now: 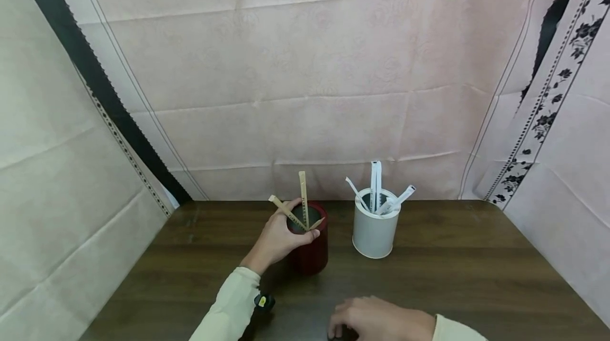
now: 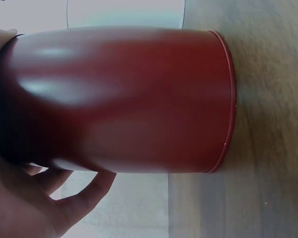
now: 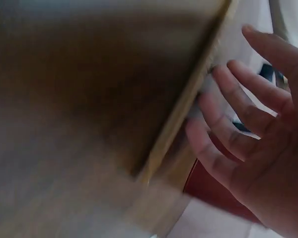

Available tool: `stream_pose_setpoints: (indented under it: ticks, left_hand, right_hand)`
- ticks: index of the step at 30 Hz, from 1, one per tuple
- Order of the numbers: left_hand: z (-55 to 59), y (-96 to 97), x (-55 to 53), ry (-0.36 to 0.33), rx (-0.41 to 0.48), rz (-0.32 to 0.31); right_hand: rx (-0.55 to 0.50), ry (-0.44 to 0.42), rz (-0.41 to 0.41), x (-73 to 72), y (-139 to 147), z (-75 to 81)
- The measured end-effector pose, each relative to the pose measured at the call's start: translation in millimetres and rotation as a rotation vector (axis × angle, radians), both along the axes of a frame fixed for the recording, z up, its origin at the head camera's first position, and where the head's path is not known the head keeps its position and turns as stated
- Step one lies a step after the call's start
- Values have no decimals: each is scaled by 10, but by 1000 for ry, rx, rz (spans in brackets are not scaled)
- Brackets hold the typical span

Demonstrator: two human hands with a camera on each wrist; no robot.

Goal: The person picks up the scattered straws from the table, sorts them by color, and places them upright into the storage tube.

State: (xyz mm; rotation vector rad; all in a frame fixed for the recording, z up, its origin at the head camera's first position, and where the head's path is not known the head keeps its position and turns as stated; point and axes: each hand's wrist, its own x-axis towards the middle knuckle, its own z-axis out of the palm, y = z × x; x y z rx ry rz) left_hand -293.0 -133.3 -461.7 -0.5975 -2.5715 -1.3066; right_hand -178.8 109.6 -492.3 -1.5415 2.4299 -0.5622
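My left hand (image 1: 282, 234) grips a dark red cylindrical holder (image 1: 312, 253) around its upper part, thumb over the near side of the rim. Three flat, pale yellow sticks (image 1: 303, 193) with small dark print lean inside it. In the left wrist view the smooth red wall of the holder (image 2: 139, 99) fills the middle, with fingers curling under it. My right hand (image 1: 374, 319) is low in the head view, near the table's front. The right wrist view shows its fingers (image 3: 223, 129) spread and slightly bent, holding nothing.
A white cylindrical holder (image 1: 374, 235) with several white printed sticks (image 1: 375, 185) stands right of the red one. Both are on a dark wooden table (image 1: 429, 277). Pale cloth (image 1: 310, 65) hangs behind the table and along both sides. A dark watch-like band (image 1: 264, 301) is on the left wrist.
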Motion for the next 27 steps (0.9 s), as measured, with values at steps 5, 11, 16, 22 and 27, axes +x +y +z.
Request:
stream_pose_setpoints:
  ticks: [5,11,16,22,27]
  left_hand:
    - [-2,7,0,-16,9,18]
    - [2,27,-6,-13,6,8]
    - [2,32,5,-13,3,13]
    - [4,32,9,-6,9,6]
    - [-20,12,-13,2,26,0]
  right_hand:
    - [52,225,82,114,-171,-158]
    - [14,69,57,187,-178,-174]
    - [43,212,54,180,-118,-86]
    - [-219,266,-77,193,42,297]
    - [-485,322,-202,89,183,683]
